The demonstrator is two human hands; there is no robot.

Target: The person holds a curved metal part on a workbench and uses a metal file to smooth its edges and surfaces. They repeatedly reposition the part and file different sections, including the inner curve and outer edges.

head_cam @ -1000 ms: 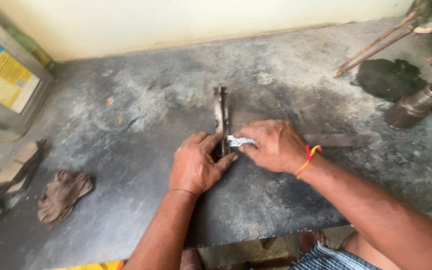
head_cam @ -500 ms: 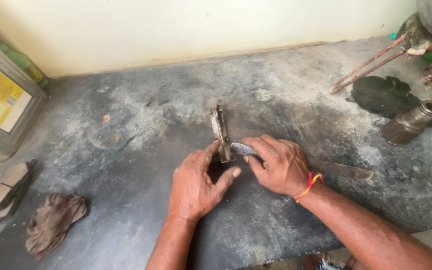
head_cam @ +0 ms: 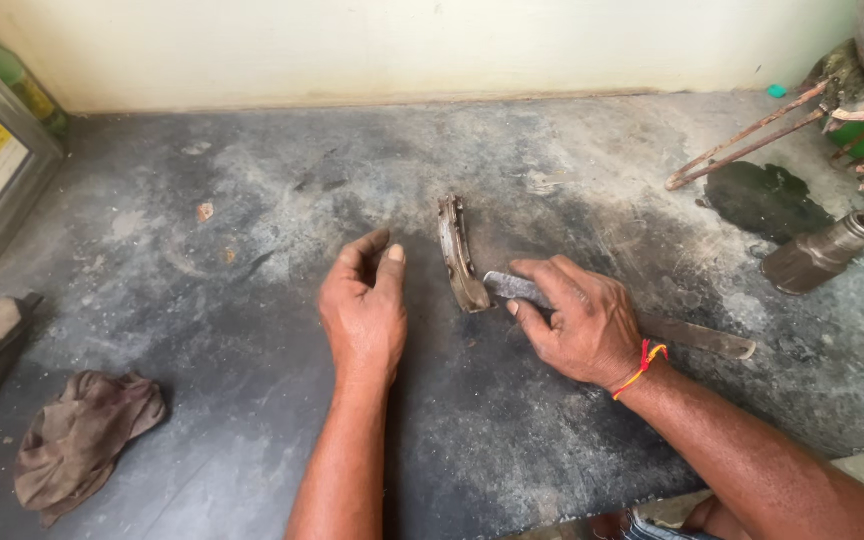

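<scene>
Right hand (head_cam: 580,325) fingers clamped on flat file (head_cam: 697,337) against brake pad (head_cam: 458,255); left hand (head_cam: 364,310) fingers apart.

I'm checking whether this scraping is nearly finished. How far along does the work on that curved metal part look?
Done: little shows; the curved metal part looks rusty and grimy all over. In hand: the right hand holds a flat metal blade with its tip against the part's lower end, while the left hand rests open beside it, not touching. Left: seemingly most of the part's surface.

Rusty curved metal part (head_cam: 457,254) on edge, flat file (head_cam: 642,320) tip touching (grimy slab)
</scene>
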